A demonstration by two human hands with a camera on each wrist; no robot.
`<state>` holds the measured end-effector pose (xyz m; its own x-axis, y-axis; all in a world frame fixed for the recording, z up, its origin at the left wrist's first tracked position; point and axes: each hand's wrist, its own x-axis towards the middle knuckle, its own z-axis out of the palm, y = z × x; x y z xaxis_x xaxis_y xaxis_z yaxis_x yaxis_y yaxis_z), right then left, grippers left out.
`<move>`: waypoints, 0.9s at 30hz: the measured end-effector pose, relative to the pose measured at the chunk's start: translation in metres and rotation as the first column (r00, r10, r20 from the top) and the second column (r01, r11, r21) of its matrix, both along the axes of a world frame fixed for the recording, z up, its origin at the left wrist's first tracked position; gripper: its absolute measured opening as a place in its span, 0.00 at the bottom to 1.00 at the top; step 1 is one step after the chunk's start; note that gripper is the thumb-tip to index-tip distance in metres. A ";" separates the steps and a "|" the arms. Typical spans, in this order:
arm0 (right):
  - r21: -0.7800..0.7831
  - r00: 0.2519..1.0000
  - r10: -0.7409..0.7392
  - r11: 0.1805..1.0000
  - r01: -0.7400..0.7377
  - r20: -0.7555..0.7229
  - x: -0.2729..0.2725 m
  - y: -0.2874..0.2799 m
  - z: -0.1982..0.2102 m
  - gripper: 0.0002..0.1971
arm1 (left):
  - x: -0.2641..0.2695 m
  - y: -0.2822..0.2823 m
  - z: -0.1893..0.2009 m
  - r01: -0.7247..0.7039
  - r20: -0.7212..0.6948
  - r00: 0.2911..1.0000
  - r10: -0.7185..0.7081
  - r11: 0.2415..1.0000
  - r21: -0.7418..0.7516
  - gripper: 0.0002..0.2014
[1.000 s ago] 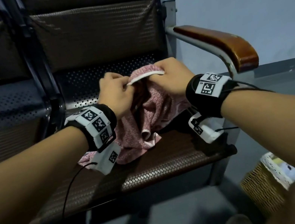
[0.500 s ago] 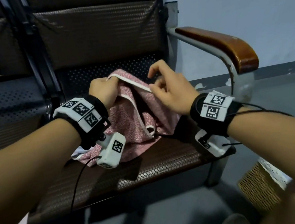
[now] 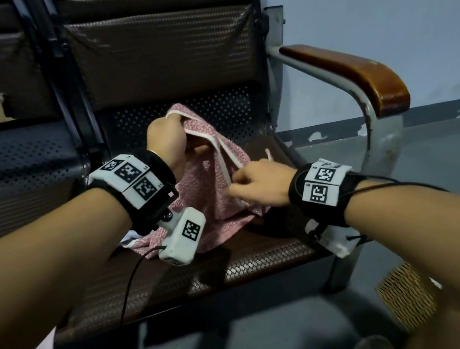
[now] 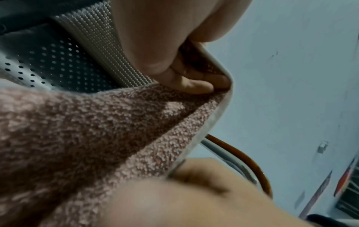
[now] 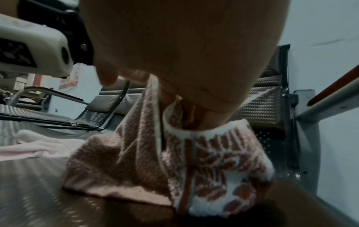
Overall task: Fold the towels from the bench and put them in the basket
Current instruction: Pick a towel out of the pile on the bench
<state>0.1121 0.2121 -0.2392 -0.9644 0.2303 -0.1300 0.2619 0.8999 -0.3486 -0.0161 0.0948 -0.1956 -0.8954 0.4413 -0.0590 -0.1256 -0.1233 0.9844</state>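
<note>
Right hand (image 3: 258, 183) slid down towel (image 3: 210, 190) hem, right wrist alone shows pale towel (image 5: 38, 147)

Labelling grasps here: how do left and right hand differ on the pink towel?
Left hand holds the pink towel up by its top corner; right hand pinches the white hem lower down. Left hand is raised toward the backrest; right hand sits low, near the seat. Both grip the same towel's edge.

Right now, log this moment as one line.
left hand grips towel corner | right hand pinches towel edge | towel on bench | basket on floor
</note>
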 end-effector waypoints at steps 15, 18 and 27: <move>0.051 0.914 -0.255 0.957 0.285 -0.316 -0.030 0.058 0.040 0.21 | -0.075 -0.027 0.035 -0.198 -0.168 0.968 0.185 0.978 -0.061 0.15; 0.034 0.818 -0.265 0.944 0.327 -0.511 -0.040 0.065 0.079 0.21 | -0.090 -0.034 0.049 -0.211 -0.189 0.960 0.205 0.977 -0.012 0.13; 0.307 0.930 0.013 0.946 0.108 -0.368 -0.040 0.074 0.128 0.08 | -0.109 -0.041 0.123 -0.238 -0.179 0.947 0.268 0.956 0.174 0.17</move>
